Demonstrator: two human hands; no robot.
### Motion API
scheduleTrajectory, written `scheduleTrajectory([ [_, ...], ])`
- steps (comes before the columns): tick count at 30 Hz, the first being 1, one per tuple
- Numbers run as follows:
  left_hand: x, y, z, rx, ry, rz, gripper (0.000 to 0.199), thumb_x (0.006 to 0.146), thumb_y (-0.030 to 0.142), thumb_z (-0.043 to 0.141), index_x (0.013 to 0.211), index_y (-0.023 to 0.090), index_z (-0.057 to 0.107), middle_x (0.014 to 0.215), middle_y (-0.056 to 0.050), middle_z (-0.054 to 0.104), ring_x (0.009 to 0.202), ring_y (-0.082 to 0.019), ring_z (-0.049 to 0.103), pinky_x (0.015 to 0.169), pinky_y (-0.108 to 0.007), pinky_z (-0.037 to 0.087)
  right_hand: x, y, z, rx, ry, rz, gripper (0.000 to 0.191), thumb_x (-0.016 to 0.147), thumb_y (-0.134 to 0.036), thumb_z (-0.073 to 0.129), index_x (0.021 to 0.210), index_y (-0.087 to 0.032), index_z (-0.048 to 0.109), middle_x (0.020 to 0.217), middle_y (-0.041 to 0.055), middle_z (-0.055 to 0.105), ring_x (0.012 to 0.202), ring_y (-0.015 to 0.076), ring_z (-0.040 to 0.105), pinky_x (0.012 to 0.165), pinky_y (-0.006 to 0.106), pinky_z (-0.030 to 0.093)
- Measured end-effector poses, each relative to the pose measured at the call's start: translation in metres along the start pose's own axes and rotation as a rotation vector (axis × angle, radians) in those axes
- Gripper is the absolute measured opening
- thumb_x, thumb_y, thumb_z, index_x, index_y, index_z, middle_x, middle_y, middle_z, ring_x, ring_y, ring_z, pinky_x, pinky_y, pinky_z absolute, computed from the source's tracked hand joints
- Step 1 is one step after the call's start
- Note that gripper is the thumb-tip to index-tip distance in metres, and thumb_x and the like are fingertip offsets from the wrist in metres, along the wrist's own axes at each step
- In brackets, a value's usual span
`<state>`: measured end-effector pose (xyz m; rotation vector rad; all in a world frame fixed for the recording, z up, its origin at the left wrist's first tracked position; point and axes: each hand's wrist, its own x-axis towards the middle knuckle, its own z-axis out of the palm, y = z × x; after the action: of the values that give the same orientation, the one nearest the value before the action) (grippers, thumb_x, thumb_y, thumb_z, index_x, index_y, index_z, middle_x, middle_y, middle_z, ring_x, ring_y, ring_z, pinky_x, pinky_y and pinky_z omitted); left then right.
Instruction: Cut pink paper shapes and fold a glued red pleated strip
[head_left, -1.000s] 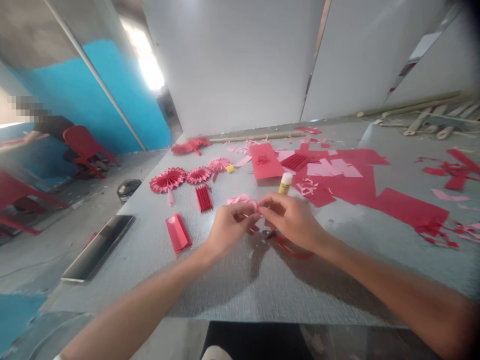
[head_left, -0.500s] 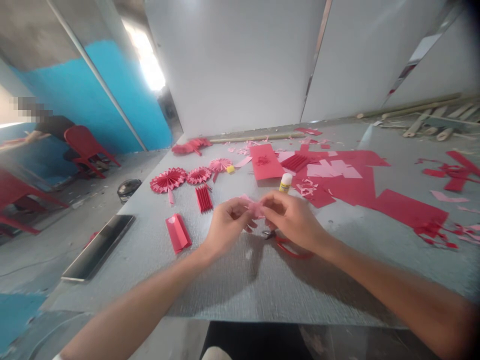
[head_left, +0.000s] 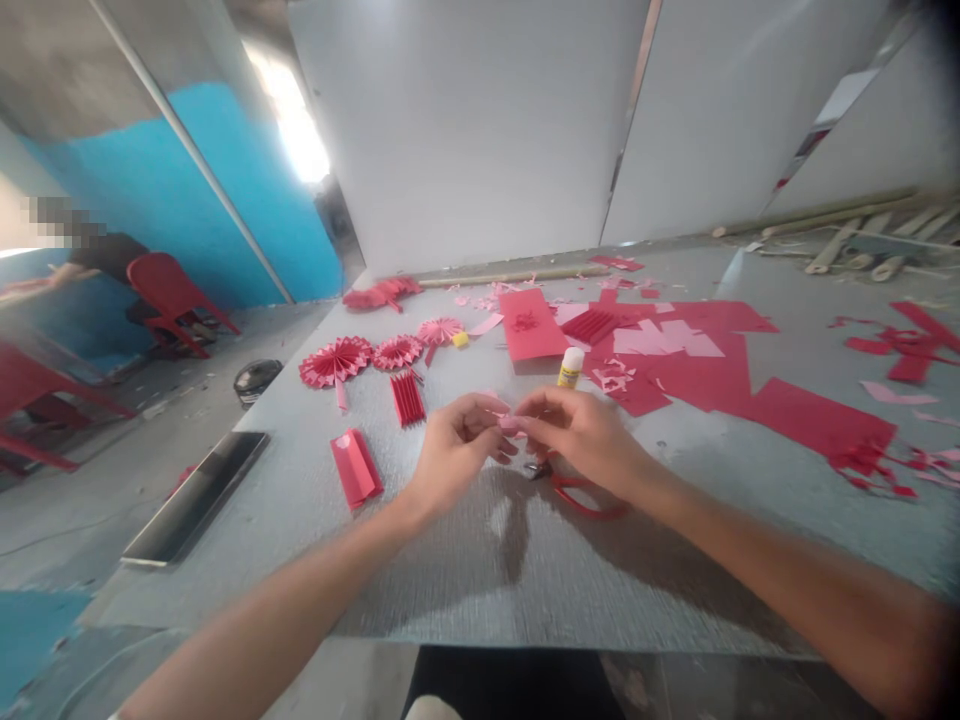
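My left hand and my right hand meet above the grey table, their fingers pinching a small pink paper piece between them; the fingers partly hide it. Below my right hand lie scissors with red handles, partly covered by it. A glue stick with a white cap stands upright just behind that hand. To the left of my left hand are a pleated red paper and a folded red paper with a pale spot.
Pleated paper rosettes and a yellow cap lie at the back left. Red sheets and scraps spread rightward. A dark phone-like slab lies at the left edge. Bamboo pieces sit far right. A person sits in the left background.
The pink paper now shows as a smaller, narrower shape between my fingertips. My right fingers have shifted slightly left, closer to my left hand.
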<state>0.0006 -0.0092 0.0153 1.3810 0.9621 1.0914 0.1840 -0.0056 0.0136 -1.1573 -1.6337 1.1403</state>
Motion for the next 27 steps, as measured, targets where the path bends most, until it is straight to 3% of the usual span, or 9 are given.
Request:
scheduleTrajectory([
  [5, 0.0012, -0.0021, 0.0001, 0.001, 0.022, -0.051, 0.022, 0.083, 0.032, 0.075, 0.093, 0.013, 0.07, 0.075, -0.005, 0.072, 0.066, -0.016, 0.07, 0.062, -0.027, 0.06, -0.0004, 0.0017, 0.0018, -0.018, -0.001, -0.02, 0.024, 0.088, -0.044, 0.069, 0.087, -0.021, 0.066, 0.071, -0.0001, 0.069, 0.057, 0.0147, 0.064, 0.055, 0.028, 0.052],
  [27, 0.003, -0.0047, 0.0, 0.022, -0.019, -0.026, 0.02, 0.083, 0.029, 0.077, 0.089, 0.011, 0.072, 0.073, -0.006, 0.073, 0.064, -0.015, 0.07, 0.063, -0.026, 0.06, -0.0013, -0.0019, 0.0009, -0.024, 0.0, -0.005, 0.016, 0.088, -0.035, 0.069, 0.081, -0.021, 0.065, 0.066, -0.002, 0.067, 0.057, 0.0134, 0.064, 0.055, 0.025, 0.051],
])
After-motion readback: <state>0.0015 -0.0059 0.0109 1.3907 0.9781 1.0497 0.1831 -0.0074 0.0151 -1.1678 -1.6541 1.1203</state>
